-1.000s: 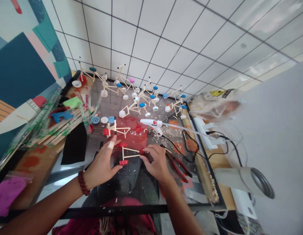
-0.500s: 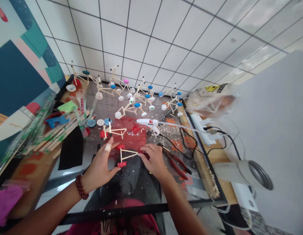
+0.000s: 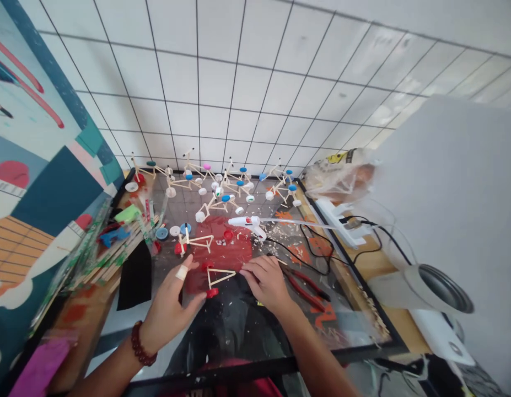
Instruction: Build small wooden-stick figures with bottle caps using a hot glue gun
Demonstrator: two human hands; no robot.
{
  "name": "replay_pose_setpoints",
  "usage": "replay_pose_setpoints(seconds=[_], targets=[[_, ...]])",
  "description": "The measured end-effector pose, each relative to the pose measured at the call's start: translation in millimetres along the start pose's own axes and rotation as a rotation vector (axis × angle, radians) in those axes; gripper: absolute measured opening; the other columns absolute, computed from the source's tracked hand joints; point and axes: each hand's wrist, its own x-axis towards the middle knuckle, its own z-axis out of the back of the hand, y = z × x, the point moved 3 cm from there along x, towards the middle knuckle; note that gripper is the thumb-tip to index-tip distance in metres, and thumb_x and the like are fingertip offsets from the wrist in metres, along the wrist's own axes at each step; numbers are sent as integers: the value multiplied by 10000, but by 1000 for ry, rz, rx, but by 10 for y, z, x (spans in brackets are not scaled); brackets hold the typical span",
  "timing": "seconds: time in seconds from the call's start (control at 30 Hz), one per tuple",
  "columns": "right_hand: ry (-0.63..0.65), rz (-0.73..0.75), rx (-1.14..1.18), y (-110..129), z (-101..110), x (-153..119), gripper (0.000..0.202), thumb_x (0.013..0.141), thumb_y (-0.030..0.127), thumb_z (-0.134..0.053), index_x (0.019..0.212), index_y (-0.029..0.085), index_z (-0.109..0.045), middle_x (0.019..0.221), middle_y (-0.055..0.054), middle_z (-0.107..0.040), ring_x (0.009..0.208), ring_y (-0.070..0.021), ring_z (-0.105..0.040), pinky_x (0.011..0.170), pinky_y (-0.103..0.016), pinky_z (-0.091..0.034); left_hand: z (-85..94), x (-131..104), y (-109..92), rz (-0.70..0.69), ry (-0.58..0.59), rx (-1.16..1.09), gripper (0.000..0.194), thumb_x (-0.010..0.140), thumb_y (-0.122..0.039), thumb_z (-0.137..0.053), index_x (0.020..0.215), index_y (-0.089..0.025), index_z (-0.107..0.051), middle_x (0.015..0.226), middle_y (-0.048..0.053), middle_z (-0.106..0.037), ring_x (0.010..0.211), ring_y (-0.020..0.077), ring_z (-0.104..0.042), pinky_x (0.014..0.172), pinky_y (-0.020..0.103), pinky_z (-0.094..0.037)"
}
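A triangular frame of thin wooden sticks point(image 3: 221, 274) with two red bottle caps lies flat at the front middle of the table. My left hand point(image 3: 171, 300), with a plaster on one finger, is spread beside the red caps, thumb close to the lower cap point(image 3: 212, 293). At the narrow tip of the frame is my right hand point(image 3: 267, 279), its fingers curled and close together; what they hold, if anything, is too small to make out. Behind my left fingers stands another stick piece point(image 3: 196, 241) with a red cap. A white glue gun point(image 3: 247, 223) lies behind the frame.
Several small stick tricycles point(image 3: 225, 198) stand at the back. Red-handled pliers point(image 3: 307, 289) and black cables lie right of my right hand. Wooden sticks point(image 3: 102, 259) and a black sheet point(image 3: 135, 275) are at the left, a power strip point(image 3: 342, 223) at the right.
The view has tilted upward, so things appear lower. My right fingers are slightly farther from the frame's tip. My left hand stays spread by the red caps.
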Motion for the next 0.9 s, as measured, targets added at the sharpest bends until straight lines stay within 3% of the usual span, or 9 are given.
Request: replay_pose_setpoints(seconds=[0.17,0.23,0.3,0.37,0.5,0.63,0.8,0.9], targets=[[21,-54,27,-36,-9,-7,105,946,230,-608,895,220,-699,839,-33,-718,812,-186,-624,776,-337,-388,561,35,-158,-117,-337,7,343,865,-180,-679,1201,-244,-652,977,23,-733,863,166,-701,855,294,-555],[103,-101,53,-17,-30,58,81,926,210,-625,924,225,-705,868,-35,-725,840,-192,-636,795,-328,-413,743,78,-153,-65,-376,46,253,834,-231,-724,1086,-244,-710,925,13,-747,803,164,-704,800,279,-560],[224,-156,77,22,-83,178,95,888,186,-655,956,225,-710,891,-37,-726,858,-194,-647,803,-312,-441,817,158,-67,55,-349,79,283,823,-319,-732,1094,-242,-718,878,15,-754,781,186,-708,805,314,-566],[309,-218,84,62,-167,341,138,861,170,-667,981,220,-715,917,-44,-725,863,-193,-656,794,-294,-459,775,262,75,150,-312,27,385,818,-380,-716,1168,-223,-679,947,44,-755,850,223,-715,883,382,-562],[303,-368,106,81,-411,653,277,853,160,-653,1122,216,-684,980,-53,-727,890,-190,-662,788,-272,-458,457,459,376,234,-176,-121,852,727,-400,-782,1464,-227,-391,1332,132,-626,1231,309,-601,1027,466,-491],[280,-426,133,59,-669,799,363,836,187,-669,1199,195,-649,884,-44,-740,780,-188,-664,705,-262,-448,204,521,492,214,-94,-179,982,711,-366,-795,1524,-240,-260,1432,148,-543,1345,328,-503,1126,519,-374],[228,-416,218,50,-816,847,162,834,133,-602,902,213,-726,824,-29,-741,767,-183,-663,709,-253,-440,147,561,472,183,-73,-194,983,712,-310,-784,1534,-223,-251,1435,162,-537,1356,342,-484,1139,540,-340],[172,-420,281,43,-834,864,206,833,118,-551,740,212,-709,782,-24,-734,768,-184,-655,730,-257,-444,114,617,527,195,-73,-262,967,717,-291,-774,1532,-229,-257,1425,159,-546,1343,332,-501,1128,535,-358]])
